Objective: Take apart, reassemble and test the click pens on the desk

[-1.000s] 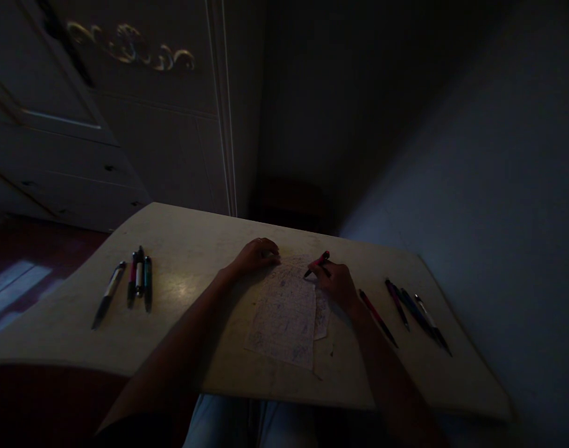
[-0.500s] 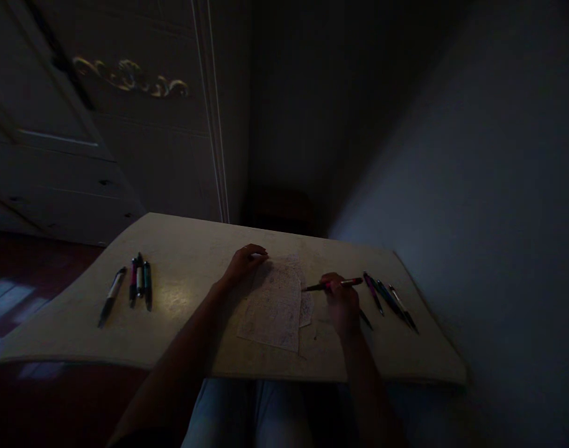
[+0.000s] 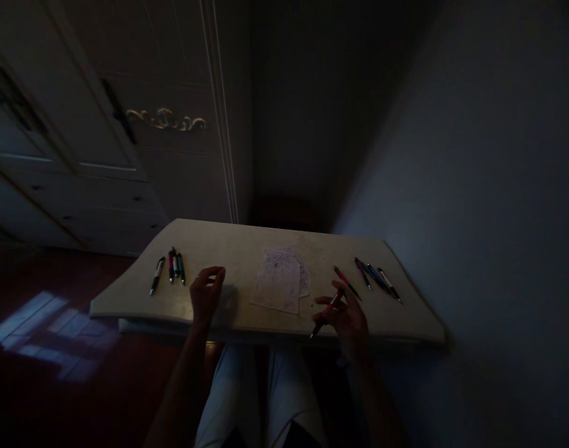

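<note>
My left hand point(image 3: 207, 292) is raised at the front of the table, left of the papers and apart from them. Its fingers curl toward the thumb, and nothing shows in them. A red and black pen point(image 3: 331, 309) is held in my right hand point(image 3: 347, 317), tilted with its tip down and to the left near the table's front edge. Between the hands lie overlapping sheets of paper point(image 3: 277, 280) covered in dense ink marks. Just beyond my right hand, another red and black pen point(image 3: 347, 282) rests on the table.
On the table point(image 3: 238, 249), several pens point(image 3: 180, 269) lie at the left. More pens point(image 3: 378, 279) lie side by side at the right, near the wall point(image 3: 490, 249). A cabinet point(image 3: 182, 174) with gold trim stands behind at the left. The room is dim.
My left hand has lifted off the paper and moved left. My right hand has drawn back toward the front edge with the pen, whose tip now points down. The view has shifted.
</note>
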Motion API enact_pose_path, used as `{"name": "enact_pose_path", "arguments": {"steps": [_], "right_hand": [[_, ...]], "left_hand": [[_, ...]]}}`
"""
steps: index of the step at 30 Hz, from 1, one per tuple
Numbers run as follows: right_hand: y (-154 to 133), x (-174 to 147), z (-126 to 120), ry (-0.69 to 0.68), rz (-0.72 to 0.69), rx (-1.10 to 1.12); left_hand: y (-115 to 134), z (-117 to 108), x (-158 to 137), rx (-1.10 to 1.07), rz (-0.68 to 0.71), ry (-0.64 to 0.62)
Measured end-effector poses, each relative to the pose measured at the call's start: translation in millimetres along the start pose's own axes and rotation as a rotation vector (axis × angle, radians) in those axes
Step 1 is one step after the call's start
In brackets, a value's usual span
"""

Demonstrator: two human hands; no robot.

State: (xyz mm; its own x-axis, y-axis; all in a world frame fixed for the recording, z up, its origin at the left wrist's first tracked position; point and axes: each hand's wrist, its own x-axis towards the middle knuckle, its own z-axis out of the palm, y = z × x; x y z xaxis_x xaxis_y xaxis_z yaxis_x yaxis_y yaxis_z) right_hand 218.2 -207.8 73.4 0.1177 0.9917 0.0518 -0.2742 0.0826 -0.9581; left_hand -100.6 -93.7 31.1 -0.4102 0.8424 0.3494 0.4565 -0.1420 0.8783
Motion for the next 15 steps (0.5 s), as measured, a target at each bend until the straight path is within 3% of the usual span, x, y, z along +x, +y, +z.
{"name": "enact_pose_path", "arguments": {"steps": [7,11,15], "right_hand": [[13.9,-46.8,-6.6,0.073,0.061,-0.072],[15.9,-65.0,-2.4,0.111,0.047,-0.015],[9.4,-81.5,6.2,0.123,0.02,-0.041]], "left_hand": [[-36.7,-71.3,15.9,0.41,0.029,0.066],[-44.3,-93.8,21.7,0.611,0.032,0.06],[-42.9,-108.4,27.3,0.713,-0.082,0.082]]}}
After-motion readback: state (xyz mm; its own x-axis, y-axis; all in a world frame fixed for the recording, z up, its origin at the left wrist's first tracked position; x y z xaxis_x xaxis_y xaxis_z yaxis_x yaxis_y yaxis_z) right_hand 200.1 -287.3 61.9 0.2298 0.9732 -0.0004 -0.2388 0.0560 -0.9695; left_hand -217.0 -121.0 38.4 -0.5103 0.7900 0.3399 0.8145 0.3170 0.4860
